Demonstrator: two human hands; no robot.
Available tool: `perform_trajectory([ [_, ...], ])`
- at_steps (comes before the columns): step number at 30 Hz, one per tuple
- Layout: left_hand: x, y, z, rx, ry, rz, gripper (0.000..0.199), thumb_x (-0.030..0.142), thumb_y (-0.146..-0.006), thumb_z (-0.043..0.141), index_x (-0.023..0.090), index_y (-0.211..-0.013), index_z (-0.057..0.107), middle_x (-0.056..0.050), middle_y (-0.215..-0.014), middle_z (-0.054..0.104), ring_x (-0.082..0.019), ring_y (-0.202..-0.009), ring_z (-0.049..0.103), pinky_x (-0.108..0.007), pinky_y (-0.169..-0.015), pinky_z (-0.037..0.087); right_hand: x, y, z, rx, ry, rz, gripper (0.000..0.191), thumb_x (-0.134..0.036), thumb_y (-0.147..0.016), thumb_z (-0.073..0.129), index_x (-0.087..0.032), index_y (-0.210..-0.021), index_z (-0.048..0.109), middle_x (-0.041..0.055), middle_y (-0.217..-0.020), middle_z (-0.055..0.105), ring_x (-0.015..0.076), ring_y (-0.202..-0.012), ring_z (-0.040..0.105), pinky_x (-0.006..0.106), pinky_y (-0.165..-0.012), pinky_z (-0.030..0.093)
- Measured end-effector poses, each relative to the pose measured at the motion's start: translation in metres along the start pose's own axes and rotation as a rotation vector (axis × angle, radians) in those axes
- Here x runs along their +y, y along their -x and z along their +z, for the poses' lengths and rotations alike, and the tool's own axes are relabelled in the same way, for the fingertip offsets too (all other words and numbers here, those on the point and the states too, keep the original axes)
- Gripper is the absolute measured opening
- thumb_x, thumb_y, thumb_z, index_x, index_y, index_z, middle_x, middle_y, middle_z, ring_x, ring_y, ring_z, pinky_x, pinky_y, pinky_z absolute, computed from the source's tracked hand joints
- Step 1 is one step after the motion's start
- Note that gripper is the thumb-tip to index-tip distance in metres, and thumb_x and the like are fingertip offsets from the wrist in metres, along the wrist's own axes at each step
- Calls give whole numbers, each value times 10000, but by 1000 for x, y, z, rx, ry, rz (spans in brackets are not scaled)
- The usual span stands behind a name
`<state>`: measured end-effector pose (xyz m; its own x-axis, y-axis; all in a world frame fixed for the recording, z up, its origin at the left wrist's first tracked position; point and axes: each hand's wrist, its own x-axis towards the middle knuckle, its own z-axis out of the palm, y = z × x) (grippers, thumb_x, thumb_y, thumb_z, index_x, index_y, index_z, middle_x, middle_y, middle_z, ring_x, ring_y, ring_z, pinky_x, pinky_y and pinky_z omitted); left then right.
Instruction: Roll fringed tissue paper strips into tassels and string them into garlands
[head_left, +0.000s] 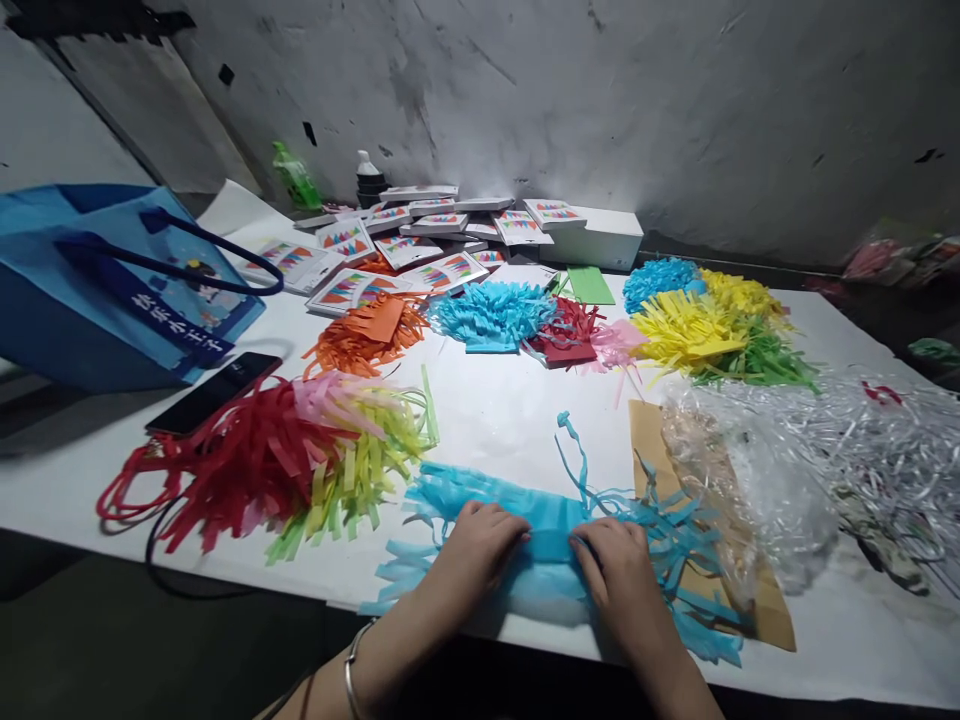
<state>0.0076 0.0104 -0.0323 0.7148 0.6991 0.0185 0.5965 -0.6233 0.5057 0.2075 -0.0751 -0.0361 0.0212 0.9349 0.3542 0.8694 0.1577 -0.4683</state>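
Note:
A blue tissue-paper fringe (553, 545) lies flat at the table's near edge, its cut strips spreading to both sides. My left hand (484, 540) grips the left part of its folded middle band, fingers curled. At the right end of that band, my right hand (613, 560) pinches the paper between thumb and fingers. The palms and some fingertips are hidden. Just beyond my right hand, a thin twisted blue strip (574, 445) sticks up from the fringe. Left of my hands rests a pile of red paper fringe (255, 450) with pink and yellow-green ones.
Orange fringe (367, 335), more blue fringe (495, 315) and yellow fringe (690, 330) sit across the table. Behind them are several flat printed boxes (435, 225). A blue bag (97, 290) and a phone (217, 392) are left; clear plastic (780, 500) and silver strips (885, 440) lie right.

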Motion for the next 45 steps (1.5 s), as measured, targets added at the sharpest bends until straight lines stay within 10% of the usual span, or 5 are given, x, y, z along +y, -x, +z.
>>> perform_trajectory([
  [12, 15, -42, -10, -111, -167, -254, 193, 246, -1000, 449, 168, -974, 623, -146, -887, 736, -300, -804, 699, -327, -658, 431, 5, -14, 8, 140, 316, 118, 215, -152, -973, 471, -158, -1118, 630, 122, -976, 704, 325, -968, 618, 530, -913, 338],
  [19, 18, -48, -13, -163, -225, -303, 201, 276, -1007, 443, 177, -1029, 617, -135, -944, 758, -300, -869, 724, -325, -672, 463, -5, 7, -1, 93, 234, -291, 209, -136, -948, 489, -229, -1013, 664, 75, -1408, 600, 271, -1394, 429, 574, -1199, 117],
  [30, 20, -47, -15, -172, -281, -323, 208, 300, -1018, 453, 184, -1038, 623, -119, -958, 764, -304, -894, 731, -331, -681, 479, 27, 36, -12, 174, 649, 83, 409, -374, -987, 361, -192, -949, 725, 174, -1312, 654, 428, -1210, 574, 743, -1015, 277],
  [38, 17, -47, -15, -163, -267, -305, 206, 301, -1017, 463, 182, -1025, 630, -116, -958, 767, -312, -889, 733, -340, -674, 479, 78, 60, -74, 458, 843, 346, 233, -325, -961, 482, -237, -1022, 689, 187, -1240, 668, 424, -1089, 627, 728, -933, 349],
  [45, 17, -47, -9, -124, -231, -305, 181, 281, -1005, 485, 180, -1016, 635, -123, -928, 766, -303, -869, 733, -333, -678, 483, 1, 13, -41, 299, 354, -258, 298, -80, -921, 506, -153, -1181, 630, 152, -1207, 671, 280, -1144, 618, 445, -978, 486],
])
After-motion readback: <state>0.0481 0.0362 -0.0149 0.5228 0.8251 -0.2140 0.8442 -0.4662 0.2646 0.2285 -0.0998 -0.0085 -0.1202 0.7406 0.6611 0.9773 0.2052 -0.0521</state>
